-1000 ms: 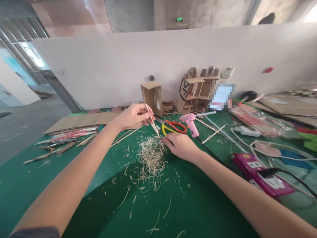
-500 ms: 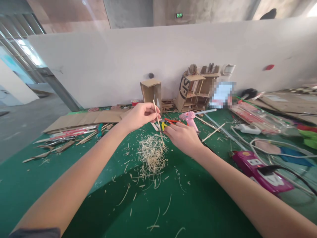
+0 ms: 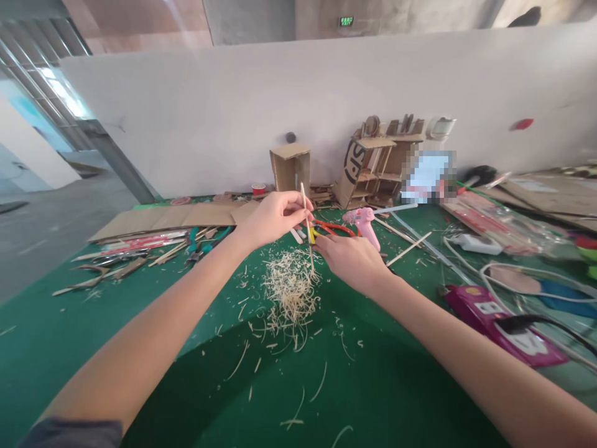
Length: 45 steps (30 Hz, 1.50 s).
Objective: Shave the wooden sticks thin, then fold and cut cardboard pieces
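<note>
My left hand [image 3: 282,218] is closed, pinching a thin wooden stick [image 3: 304,198] between thumb and fingers. The stick stands nearly upright, its lower end over a heap of pale wood shavings [image 3: 290,292] on the green table [image 3: 373,392]. Beside the stick, my right hand [image 3: 349,258] grips what looks like a yellow utility knife [image 3: 312,234]. Fingers cover most of that tool, and its blade is hard to make out against the stick. Behind the right hand lie red-handled pliers [image 3: 338,228].
A pink glue gun [image 3: 366,225] stands beyond my right hand. Cardboard models [image 3: 291,165] line the white wall panel. At right are a purple power strip [image 3: 506,323] and cables. Flat cardboard [image 3: 163,221], stick packets and teal-handled pliers [image 3: 193,242] lie at left.
The stick has turned a little more upright between my hands. Both hands stay close together above the shavings. The whole view has shifted slightly.
</note>
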Motion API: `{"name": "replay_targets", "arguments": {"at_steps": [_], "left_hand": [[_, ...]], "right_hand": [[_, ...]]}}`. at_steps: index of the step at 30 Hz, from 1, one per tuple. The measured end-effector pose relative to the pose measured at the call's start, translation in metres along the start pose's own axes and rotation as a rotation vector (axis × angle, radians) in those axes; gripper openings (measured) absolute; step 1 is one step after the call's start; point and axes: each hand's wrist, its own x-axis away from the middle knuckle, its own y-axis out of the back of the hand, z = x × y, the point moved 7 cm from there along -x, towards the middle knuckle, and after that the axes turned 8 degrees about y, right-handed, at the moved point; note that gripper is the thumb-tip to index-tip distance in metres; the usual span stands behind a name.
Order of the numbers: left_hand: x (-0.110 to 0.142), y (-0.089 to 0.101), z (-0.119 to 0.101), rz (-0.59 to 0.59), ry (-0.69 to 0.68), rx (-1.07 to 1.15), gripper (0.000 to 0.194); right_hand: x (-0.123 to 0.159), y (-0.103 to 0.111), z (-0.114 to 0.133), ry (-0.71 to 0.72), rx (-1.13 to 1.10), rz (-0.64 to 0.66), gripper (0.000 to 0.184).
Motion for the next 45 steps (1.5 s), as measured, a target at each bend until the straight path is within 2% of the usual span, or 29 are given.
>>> {"name": "replay_targets", "arguments": {"at_steps": [3, 8, 10, 15, 23, 26, 29, 31, 34, 40, 43, 45], "left_hand": [[0.001, -0.001, 0.001, -0.014, -0.009, -0.019, 0.012], [0.001, -0.001, 0.002, -0.024, -0.012, -0.037, 0.014], [0.0, 0.0, 0.002, -0.024, -0.009, -0.038, 0.014], [-0.002, 0.002, 0.006, -0.03, 0.003, -0.011, 0.015], [-0.005, 0.0, 0.011, -0.043, 0.024, 0.053, 0.015], [-0.005, -0.001, 0.011, -0.037, 0.029, 0.07, 0.015], [-0.006, -0.002, 0.012, -0.025, 0.033, 0.063, 0.016], [-0.006, -0.002, 0.013, -0.028, 0.031, 0.065, 0.016], [-0.008, -0.001, 0.016, -0.046, 0.036, 0.087, 0.014], [-0.009, -0.003, 0.021, -0.047, 0.035, 0.101, 0.015], [-0.01, -0.001, 0.023, -0.06, 0.05, 0.123, 0.014], [-0.01, -0.001, 0.025, -0.066, 0.071, 0.146, 0.014]], "right_hand": [[0.004, -0.007, 0.002, 0.014, -0.025, 0.029, 0.036], [0.013, -0.03, 0.015, 0.157, -0.082, 0.081, 0.027], [0.011, -0.029, 0.014, 0.149, -0.067, 0.048, 0.029], [0.001, -0.01, 0.002, 0.0, 0.009, -0.07, 0.034], [0.012, -0.033, 0.013, 0.181, -0.043, 0.087, 0.02], [0.009, -0.026, 0.009, 0.141, -0.017, 0.029, 0.024], [0.001, -0.014, 0.002, 0.035, 0.044, -0.032, 0.029], [-0.002, -0.013, 0.003, 0.026, 0.054, -0.005, 0.025], [0.0, -0.019, 0.011, 0.107, 0.024, 0.099, 0.018], [0.01, -0.029, 0.017, 0.164, 0.029, 0.189, 0.018], [0.01, -0.028, 0.016, 0.153, 0.012, 0.155, 0.016], [0.008, -0.022, 0.009, 0.082, -0.038, 0.092, 0.023]]}}
